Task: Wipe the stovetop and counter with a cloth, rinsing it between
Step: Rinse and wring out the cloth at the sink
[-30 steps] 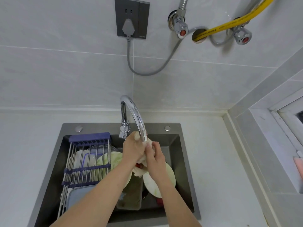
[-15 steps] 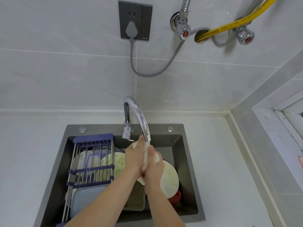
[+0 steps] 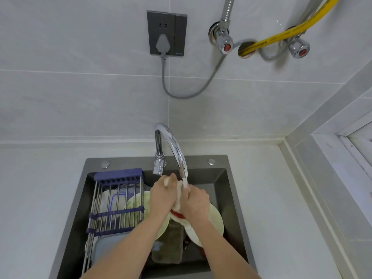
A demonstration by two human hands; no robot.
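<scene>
Sink (image 3: 233, 188): set into the counter (image 3: 281, 198), below the tiled wall (image 3: 80, 97). Faucet (image 3: 171, 141): mounted at the sink's rear rim, spout arched forward over the basin. Cloth (image 3: 179, 196): held under the spout between left hand (image 3: 162, 198) and right hand (image 3: 196, 204). Wire rack (image 3: 114, 206): laid across the sink's left part, dishes beneath it. Plate (image 3: 215, 220): in the basin under the right hand. Wall socket (image 3: 166, 33): above the faucet. Two valves (image 3: 223, 42): right of the socket. Window frame (image 3: 346, 150): at far right.
</scene>
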